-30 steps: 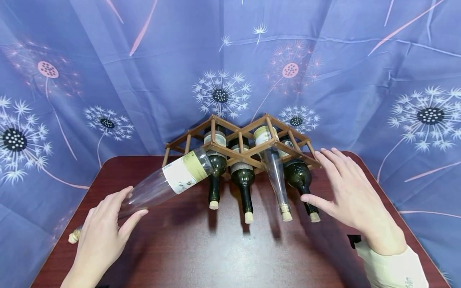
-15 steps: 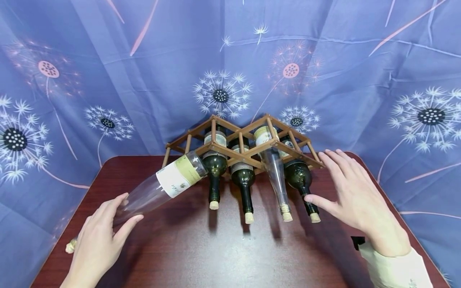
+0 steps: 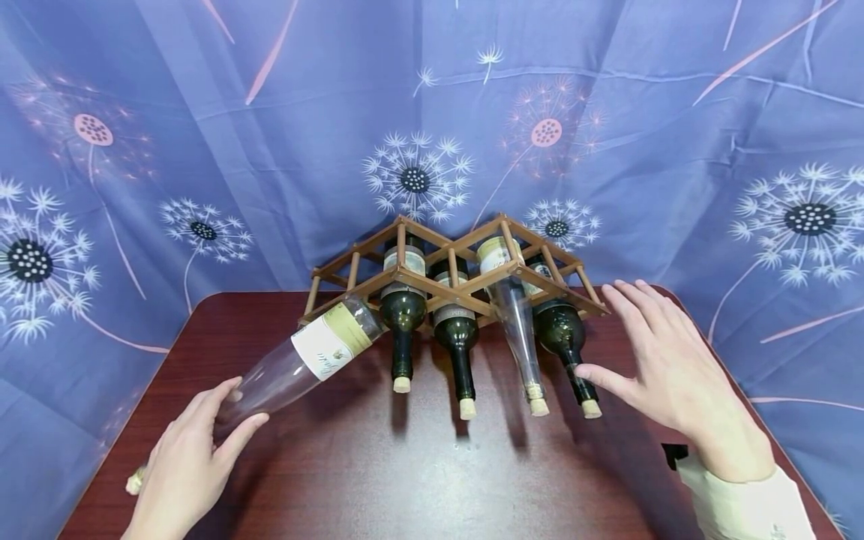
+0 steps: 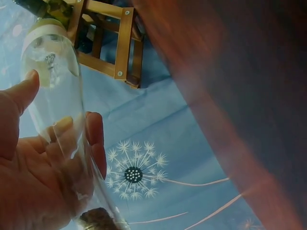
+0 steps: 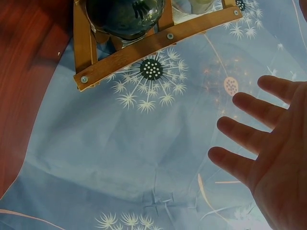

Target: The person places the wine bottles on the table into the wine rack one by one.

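Note:
A clear glass wine bottle (image 3: 331, 341) with a white and yellow-green label is gripped by my left hand (image 3: 178, 461). In the left wrist view, the fingers wrap behind the bottle (image 4: 57, 105) and the thumb lies in front. Its cork (image 3: 135, 480) points toward me at the left, and its base is raised at the wooden wine rack's (image 3: 432, 285) left end, close to a dark green bottle (image 3: 403, 315). My right hand (image 3: 675, 379) is spread with nothing held, fingertips beside the rack's right end. The right wrist view shows its fingers (image 5: 240, 136) straight and apart.
Several corked bottles lie in the rack, necks toward me: dark green bottles (image 3: 456, 334), a clear bottle (image 3: 514, 307) and a rounder dark bottle (image 3: 559, 326) at the right. The rack stands at the back of a reddish-brown table (image 3: 432, 480), before a blue dandelion-print cloth (image 3: 304, 150).
The clear bottle in my left hand has moved a little down and left, its base drawing away from the dark green bottle. My right hand has shifted slightly right.

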Motion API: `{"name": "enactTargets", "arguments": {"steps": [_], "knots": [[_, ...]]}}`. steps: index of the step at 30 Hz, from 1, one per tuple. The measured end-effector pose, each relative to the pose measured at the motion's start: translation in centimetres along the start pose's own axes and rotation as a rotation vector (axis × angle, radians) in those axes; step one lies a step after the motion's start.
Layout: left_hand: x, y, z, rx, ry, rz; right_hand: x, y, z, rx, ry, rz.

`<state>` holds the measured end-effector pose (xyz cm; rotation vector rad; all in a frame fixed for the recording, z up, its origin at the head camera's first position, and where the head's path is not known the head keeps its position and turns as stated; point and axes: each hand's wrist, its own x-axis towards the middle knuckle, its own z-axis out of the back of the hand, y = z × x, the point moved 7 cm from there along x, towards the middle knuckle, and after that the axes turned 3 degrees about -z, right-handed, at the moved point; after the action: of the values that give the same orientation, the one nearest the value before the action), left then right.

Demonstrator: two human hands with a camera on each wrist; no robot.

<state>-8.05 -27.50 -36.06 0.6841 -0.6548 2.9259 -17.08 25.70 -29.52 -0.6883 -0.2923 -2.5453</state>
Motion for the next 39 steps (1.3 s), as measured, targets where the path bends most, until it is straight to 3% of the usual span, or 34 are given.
{"name": "enactTargets", "arguments": {"steps": [27,39], "knots": [[-1.3,0.9,-1.6,-0.032,0.068,0.083,0.0,-0.1,0.2,0.000,-0.002,0.002],[-1.7,1.2,-3.1,-0.031,0.214,0.217,0.0,-0.1,0.2,0.003,0.002,-0.005]]}}
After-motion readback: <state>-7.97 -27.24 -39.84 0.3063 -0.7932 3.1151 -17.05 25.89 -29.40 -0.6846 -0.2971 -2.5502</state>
